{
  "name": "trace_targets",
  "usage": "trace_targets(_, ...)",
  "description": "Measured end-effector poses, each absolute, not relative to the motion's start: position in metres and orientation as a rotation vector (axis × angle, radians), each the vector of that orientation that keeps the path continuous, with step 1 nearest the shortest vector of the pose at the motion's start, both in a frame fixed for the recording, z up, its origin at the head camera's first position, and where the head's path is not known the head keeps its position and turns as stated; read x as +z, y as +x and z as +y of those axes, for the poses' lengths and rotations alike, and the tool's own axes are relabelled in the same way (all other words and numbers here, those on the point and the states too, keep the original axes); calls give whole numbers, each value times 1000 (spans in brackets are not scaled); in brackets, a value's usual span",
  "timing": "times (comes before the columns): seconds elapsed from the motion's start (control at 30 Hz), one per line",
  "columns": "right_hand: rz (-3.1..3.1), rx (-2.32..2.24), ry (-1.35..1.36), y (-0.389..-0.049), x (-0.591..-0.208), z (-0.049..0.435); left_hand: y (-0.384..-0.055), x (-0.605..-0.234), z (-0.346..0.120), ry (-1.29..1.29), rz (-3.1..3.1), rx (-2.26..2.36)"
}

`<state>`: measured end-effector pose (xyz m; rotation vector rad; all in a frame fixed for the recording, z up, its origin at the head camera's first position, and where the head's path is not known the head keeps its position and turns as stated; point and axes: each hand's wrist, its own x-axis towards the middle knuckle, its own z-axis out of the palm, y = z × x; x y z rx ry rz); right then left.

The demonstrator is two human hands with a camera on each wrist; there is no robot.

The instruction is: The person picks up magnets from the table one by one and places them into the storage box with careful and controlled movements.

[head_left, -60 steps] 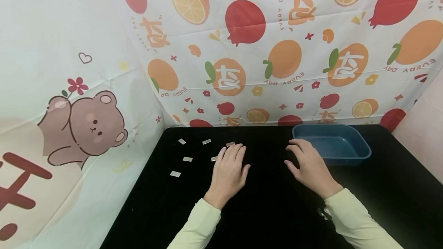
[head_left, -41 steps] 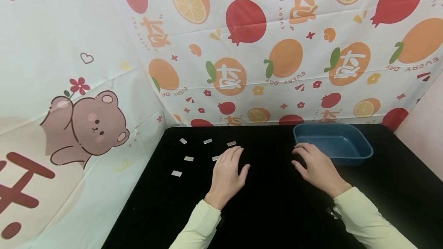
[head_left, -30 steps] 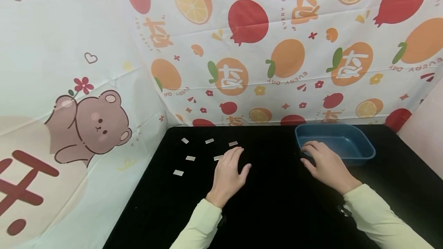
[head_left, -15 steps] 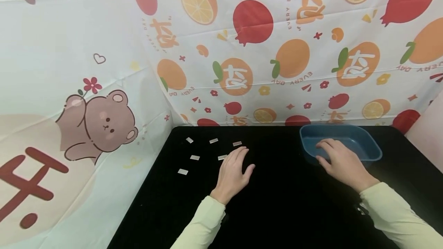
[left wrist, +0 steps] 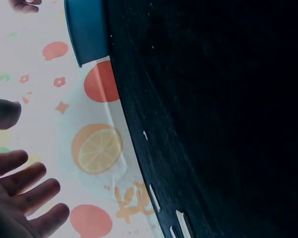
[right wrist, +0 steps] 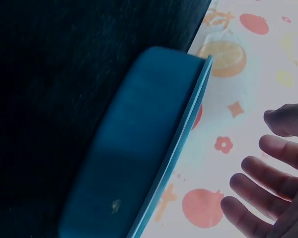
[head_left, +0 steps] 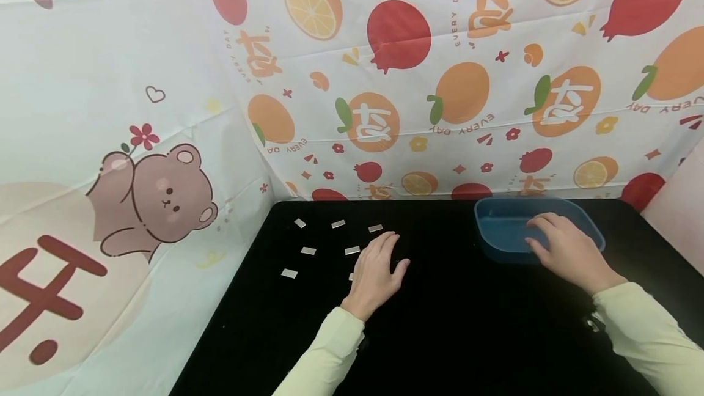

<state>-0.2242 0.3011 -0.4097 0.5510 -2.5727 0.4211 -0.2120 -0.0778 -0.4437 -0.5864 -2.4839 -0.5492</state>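
Note:
My left hand (head_left: pixel 375 277) hovers over the black table beside several small pale rectangular pieces, fingers extended and thumb apart. Pieces in the back row include one near the fingertips (head_left: pixel 376 228); another piece (head_left: pixel 352 250) lies left of the fingers, and a third (head_left: pixel 351 276) is partly hidden by the hand. In the left wrist view the palm (left wrist: pixel 17 198) holds nothing. My right hand (head_left: pixel 574 255) is above the front right part of a blue plastic basin (head_left: pixel 497 254), fingers loosely bent. The right wrist view shows these fingers (right wrist: pixel 268 181) spread with nothing between them, above the basin's rim.
The black table (head_left: pixel 440 329) ends at a fruit-printed cloth (head_left: pixel 407 157) hanging behind it. To the left hangs a cloth with a bear print (head_left: pixel 170 194). The basin stands near the table's back edge on the right.
My right hand has moved rightward from beside the basin to over it. My left hand has shifted slightly right, and a piece beside it has come partly into sight. The pieces stay put.

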Motion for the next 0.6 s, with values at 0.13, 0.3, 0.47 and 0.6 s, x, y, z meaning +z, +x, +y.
trace_targets(0.13, -2579, 382, 544, -226, -410, 308, -213, -442, -72, -602, -2517, -565)
trace_targets(0.3, -2607, 367, 514, -229, -410, 319, -217, -439, -65, -624, -2553, -557)
trace_targets(0.47, -2666, 412, 449, -232, -411, 330, -219, -438, -58, -655, -2550, -556)
trace_targets(0.6, -2688, 494, 421, -235, -409, 338, -220, -438, -54, -683, -2528, -551)
